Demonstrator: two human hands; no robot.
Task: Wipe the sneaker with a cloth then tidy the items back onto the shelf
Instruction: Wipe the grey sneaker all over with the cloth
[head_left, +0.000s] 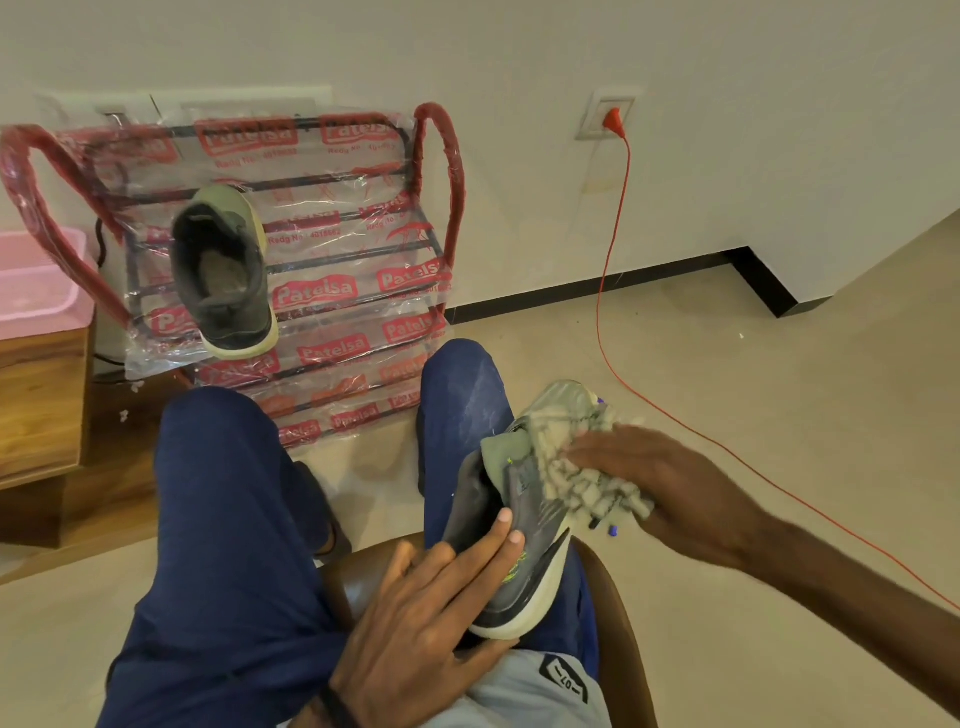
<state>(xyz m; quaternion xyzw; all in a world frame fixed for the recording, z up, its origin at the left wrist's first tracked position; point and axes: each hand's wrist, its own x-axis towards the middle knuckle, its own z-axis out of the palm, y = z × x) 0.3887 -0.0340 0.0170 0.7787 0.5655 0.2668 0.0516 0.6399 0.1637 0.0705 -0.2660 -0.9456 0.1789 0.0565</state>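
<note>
Sneaker (524, 551) held by left hand (415, 618), right hand (670, 483) gripping cloth (582, 467); shelf (322, 270) carries its pair (223, 270).

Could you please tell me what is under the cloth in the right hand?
The cloth lies over the upper front of the sneaker, pressed there by the right hand. The laces and toe beneath are mostly covered.

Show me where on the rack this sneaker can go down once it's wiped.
The rack has bare bars to the right of the sneaker on the shelf, between it and the red right post. The lower tiers above the person's knees also look free. It is crowded only at the left, where that shoe sits. The sneaker in hand would likely fit beside it.
</note>
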